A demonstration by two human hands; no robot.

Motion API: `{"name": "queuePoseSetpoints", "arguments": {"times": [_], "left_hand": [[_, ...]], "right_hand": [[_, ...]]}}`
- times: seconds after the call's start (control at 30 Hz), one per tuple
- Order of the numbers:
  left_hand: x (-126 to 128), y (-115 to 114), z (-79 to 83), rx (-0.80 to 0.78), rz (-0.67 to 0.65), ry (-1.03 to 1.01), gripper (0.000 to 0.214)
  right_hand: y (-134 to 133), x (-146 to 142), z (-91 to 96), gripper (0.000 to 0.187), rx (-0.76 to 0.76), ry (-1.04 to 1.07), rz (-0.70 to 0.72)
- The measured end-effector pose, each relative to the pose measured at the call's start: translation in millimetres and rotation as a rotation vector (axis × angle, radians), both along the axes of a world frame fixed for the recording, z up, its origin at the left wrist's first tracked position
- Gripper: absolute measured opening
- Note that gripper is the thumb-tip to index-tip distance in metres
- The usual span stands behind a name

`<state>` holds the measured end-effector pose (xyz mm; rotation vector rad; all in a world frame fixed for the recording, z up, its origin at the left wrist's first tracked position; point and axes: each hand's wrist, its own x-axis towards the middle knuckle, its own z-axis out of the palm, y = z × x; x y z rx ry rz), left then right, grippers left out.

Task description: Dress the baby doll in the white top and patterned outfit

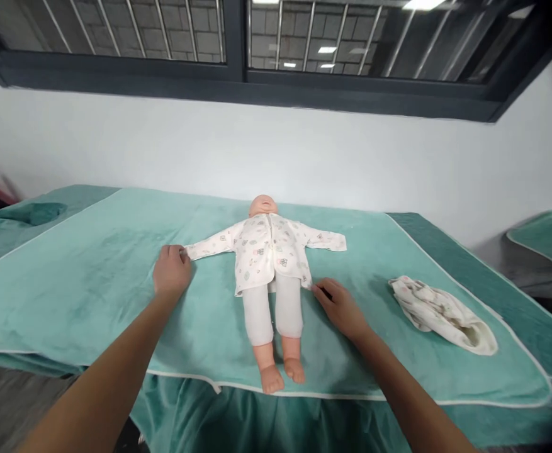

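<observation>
A baby doll (270,270) lies on its back on a teal towel (115,277), head toward the wall, arms spread. It wears a white patterned jacket and white trousers, and its feet are bare. My left hand (170,272) is closed, pinching the cuff of the jacket's left-side sleeve. My right hand (339,305) rests on the towel with fingers pinched on the jacket's lower hem by the doll's hip.
A crumpled white patterned garment (440,313) lies on the towel to the right. A folded teal cloth (30,212) sits at the far left. A white wall and a dark-framed window are behind the table. Another teal-covered surface (547,236) stands at the right.
</observation>
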<state>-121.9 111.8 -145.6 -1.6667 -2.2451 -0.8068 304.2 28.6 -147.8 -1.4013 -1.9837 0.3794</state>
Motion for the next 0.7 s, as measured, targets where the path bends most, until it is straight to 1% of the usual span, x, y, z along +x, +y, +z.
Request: {"name": "queuePoseSetpoints", "arguments": {"times": [0.07,0.1,0.17,0.23,0.3,0.37,0.4,0.47,0.53,0.6,0.67,0.7], "left_hand": [[-1.4,1.4,-0.1,0.008,-0.005,-0.008,0.029],[-1.7,2.0,0.2,0.010,-0.009,-0.015,0.029],[-2.1,2.6,1.3,0.015,-0.019,-0.028,0.030],[-2.4,2.6,3.0,0.030,-0.027,-0.030,0.031],[-2.6,1.6,5.0,0.070,-0.045,-0.012,0.031],[-2.2,-1.0,6.9,0.128,-0.073,0.021,0.030],[-1.1,-3.1,7.8,0.154,-0.087,0.036,0.029],[4.3,-9.6,8.5,0.190,-0.148,0.040,0.028],[16.1,-20.0,7.1,0.219,-0.251,-0.029,0.026],[35.1,-35.4,3.3,0.246,-0.368,-0.203,0.027],[59.6,-56.4,-2.1,0.233,-0.436,-0.463,0.033],[72.6,-69.1,-4.9,0.218,-0.448,-0.582,0.038]], "right_hand": [[-17.4,23.8,-2.4,0.023,0.073,-0.059,-0.012],[-26.1,39.4,-4.1,0.020,0.136,-0.116,-0.050],[-42.5,75.3,-6.9,0.024,0.281,-0.274,-0.168],[-55.9,112.4,-6.9,0.026,0.373,-0.431,-0.284],[-64.9,144.8,-3.3,0.033,0.395,-0.571,-0.380],[-69.3,167.7,2.3,0.036,0.345,-0.660,-0.443],[-70.0,174.2,5.0,0.037,0.303,-0.676,-0.460],[-68.7,175.7,9.1,0.038,0.246,-0.650,-0.460],[-64.8,160.4,10.1,0.040,0.244,-0.568,-0.405],[-59.5,129.6,8.3,0.044,0.245,-0.437,-0.312],[-54.6,89.0,5.5,0.049,0.166,-0.266,-0.215],[-53.0,67.6,4.5,0.055,0.115,-0.182,-0.145]]}}
